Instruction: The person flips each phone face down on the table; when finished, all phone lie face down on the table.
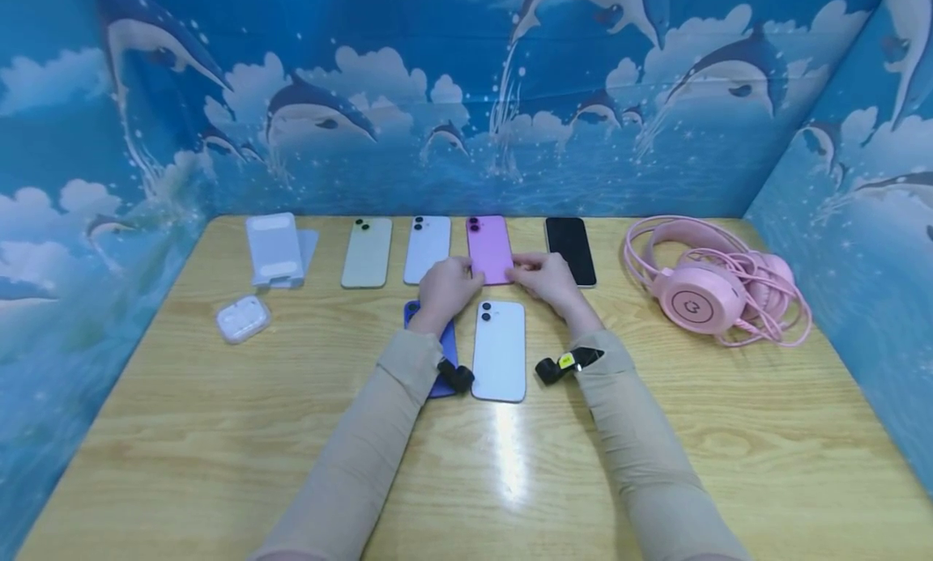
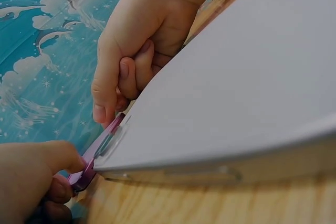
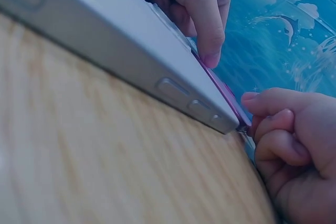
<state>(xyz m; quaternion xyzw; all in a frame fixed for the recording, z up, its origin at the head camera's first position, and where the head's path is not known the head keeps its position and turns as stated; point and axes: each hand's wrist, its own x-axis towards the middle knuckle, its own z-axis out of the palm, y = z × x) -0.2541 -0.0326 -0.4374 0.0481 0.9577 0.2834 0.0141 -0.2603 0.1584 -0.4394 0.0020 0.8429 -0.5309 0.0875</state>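
A pink phone lies back-up on the table, top end away from me. My left hand pinches its left edge near the bottom corner; my right hand grips the opposite edge, other fingers curled. In the left wrist view, the thumb of my left hand meets the pink phone. Nearer to me lies a white phone, which looms large in both wrist views. Beside it, a blue phone is partly hidden under my left wrist.
Along the back edge lie a pale yellow phone, another white phone and a black-screened phone. Pink headphones with coiled cable sit at right. A white box and a small clear case are at left.
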